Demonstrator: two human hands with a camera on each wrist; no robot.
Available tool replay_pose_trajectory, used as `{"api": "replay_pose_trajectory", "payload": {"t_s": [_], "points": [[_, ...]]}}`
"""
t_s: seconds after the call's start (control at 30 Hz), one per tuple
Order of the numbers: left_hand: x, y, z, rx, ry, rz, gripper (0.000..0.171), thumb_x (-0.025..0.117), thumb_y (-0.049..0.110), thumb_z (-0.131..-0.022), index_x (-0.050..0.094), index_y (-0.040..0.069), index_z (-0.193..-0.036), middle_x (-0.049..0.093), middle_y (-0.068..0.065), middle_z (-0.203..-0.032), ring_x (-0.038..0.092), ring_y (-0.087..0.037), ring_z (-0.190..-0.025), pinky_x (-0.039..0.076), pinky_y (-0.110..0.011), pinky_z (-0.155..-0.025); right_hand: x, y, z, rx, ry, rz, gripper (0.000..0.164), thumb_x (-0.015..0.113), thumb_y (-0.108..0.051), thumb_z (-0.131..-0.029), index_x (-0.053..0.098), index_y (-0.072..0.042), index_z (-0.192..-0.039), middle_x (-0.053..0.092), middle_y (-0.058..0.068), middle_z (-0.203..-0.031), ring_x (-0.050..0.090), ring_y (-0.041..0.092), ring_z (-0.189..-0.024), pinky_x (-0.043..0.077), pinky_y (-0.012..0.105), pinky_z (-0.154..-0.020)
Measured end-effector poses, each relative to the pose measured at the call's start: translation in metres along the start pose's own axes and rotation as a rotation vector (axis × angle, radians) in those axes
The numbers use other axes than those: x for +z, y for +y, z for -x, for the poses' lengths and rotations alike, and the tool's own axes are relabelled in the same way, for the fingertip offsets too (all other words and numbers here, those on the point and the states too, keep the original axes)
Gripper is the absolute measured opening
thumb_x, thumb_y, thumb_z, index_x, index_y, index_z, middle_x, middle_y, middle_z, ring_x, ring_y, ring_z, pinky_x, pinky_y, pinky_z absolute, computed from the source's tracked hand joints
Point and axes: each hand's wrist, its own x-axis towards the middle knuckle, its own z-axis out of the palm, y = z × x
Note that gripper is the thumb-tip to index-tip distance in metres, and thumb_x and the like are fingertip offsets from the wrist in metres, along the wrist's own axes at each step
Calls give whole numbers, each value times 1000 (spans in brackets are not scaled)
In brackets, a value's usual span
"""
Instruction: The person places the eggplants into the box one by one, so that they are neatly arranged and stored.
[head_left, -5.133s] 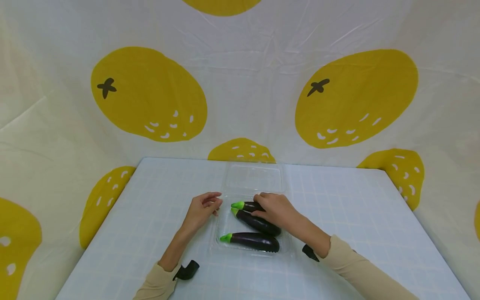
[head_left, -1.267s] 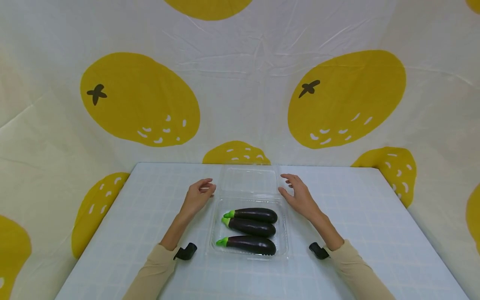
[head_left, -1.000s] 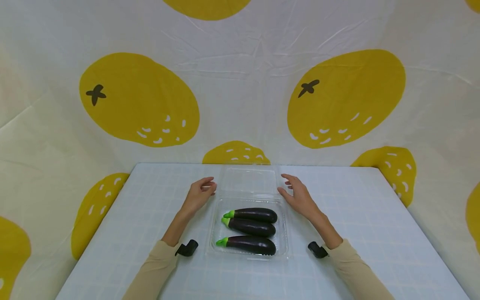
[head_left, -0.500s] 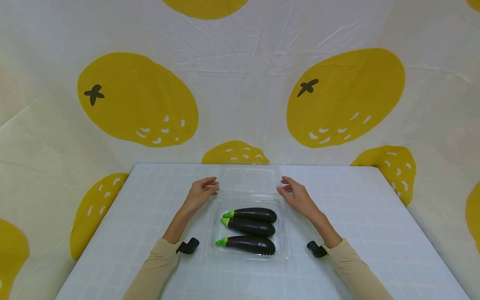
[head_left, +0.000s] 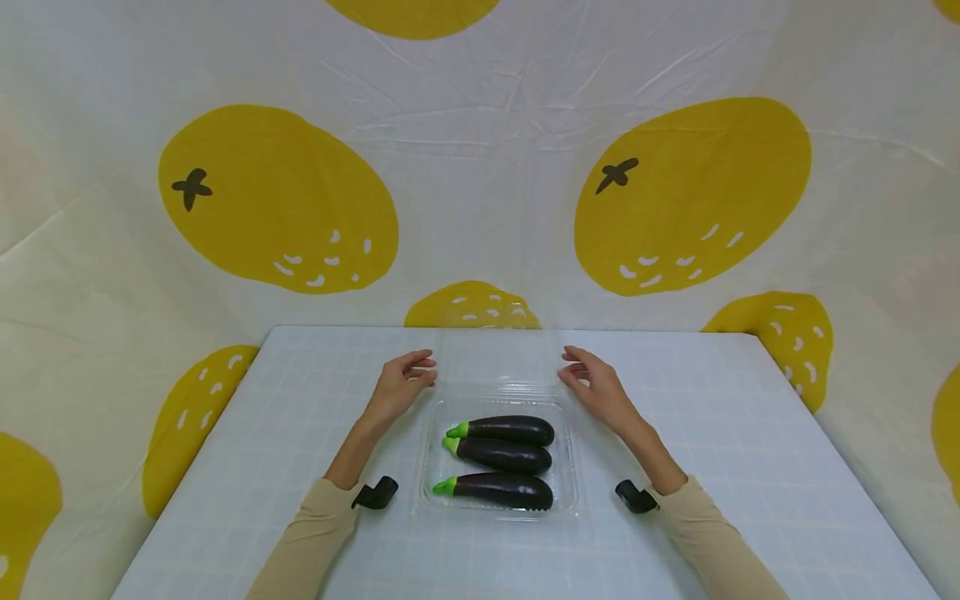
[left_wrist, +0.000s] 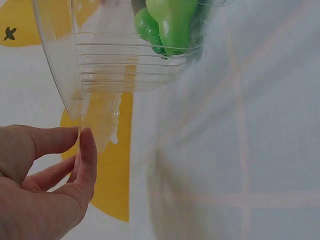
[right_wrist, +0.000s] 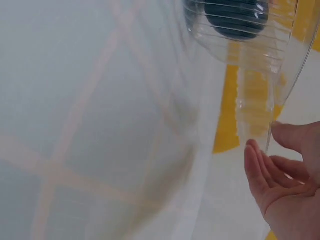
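A clear plastic clamshell container (head_left: 497, 514) holds three eggplants: a rear one (head_left: 513, 429), a middle one (head_left: 506, 456) and a front one (head_left: 502, 490), green stems to the left. Its raised lid (head_left: 498, 354) tilts up at the back. My left hand (head_left: 397, 387) pinches the lid's left edge between thumb and fingers, plain in the left wrist view, where green stems (left_wrist: 172, 22) show above. On the other side, my right hand (head_left: 597, 390) pinches the lid's right edge (right_wrist: 270, 132), fingers beneath it; an eggplant's dark end (right_wrist: 237, 19) shows through the plastic.
A pale checked cloth covers the table (head_left: 300, 550). Behind it hangs a white curtain (head_left: 480, 167) printed with yellow fruit. Black wrist cameras, left (head_left: 377, 492) and right (head_left: 635, 497), sit by the sleeves.
Earlier, my right hand was on the rear eggplant; then it moved to the lid's right side. Both hands closed on the lid's edges, and the lid has tilted up from lying flat.
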Motion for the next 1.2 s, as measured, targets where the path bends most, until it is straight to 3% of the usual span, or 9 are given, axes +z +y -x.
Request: {"api": "replay_pose_trajectory", "payload": {"t_s": [0.23, 0.47, 0.67, 0.83, 0.97, 1.2], "points": [[0, -1, 1, 73, 42, -49, 45, 67, -1, -97, 56, -9, -140, 65, -28, -120, 67, -39, -107, 58, -27, -87, -4, -4, -1, -48, 61, -4, 48, 69, 5, -94, 52, 16, -137, 64, 32, -122, 67, 43, -106, 55, 51, -94], [2, 4, 3, 82, 78, -92, 45, 68, -2, -96, 56, -6, -139, 67, -23, -117, 65, -35, -107, 56, -34, -95, -6, -7, -3, -74, 103, -32, 48, 71, 8, -92, 53, 16, -136, 66, 30, -118, 67, 43, -104, 56, 49, -91], [4, 9, 6, 104, 94, -33, 40, 67, -6, -96, 57, -8, -135, 64, -30, -118, 65, -37, -107, 58, -30, -89, -9, -11, -3, -46, 106, -63, 51, 73, 8, -90, 54, 12, -137, 66, 30, -117, 68, 41, -102, 56, 48, -91], [5, 8, 6, 131, 126, -22, 36, 67, -5, -96, 59, -8, -130, 66, -30, -115, 66, -36, -104, 57, -20, -83, -12, -14, -2, -44, 121, -73, 51, 75, 7, -89, 55, 10, -136, 68, 28, -112, 70, 39, -96, 58, 29, -88], [4, 10, 8, 145, 154, -62, 33, 69, -4, -95, 60, -8, -127, 68, -24, -111, 66, -33, -102, 56, -18, -82, -15, -18, -1, -45, 131, -105, 49, 76, 8, -88, 57, 8, -133, 68, 25, -109, 70, 40, -95, 53, 12, -83], [2, 12, 13, 163, 183, -98, 28, 73, 0, -94, 62, -5, -120, 70, -18, -106, 67, -30, -101, 55, -18, -82, -17, -22, 4, -51, 149, -108, 45, 78, 4, -88, 59, 4, -128, 70, 22, -107, 71, 36, -95, 52, 9, -81]]}}
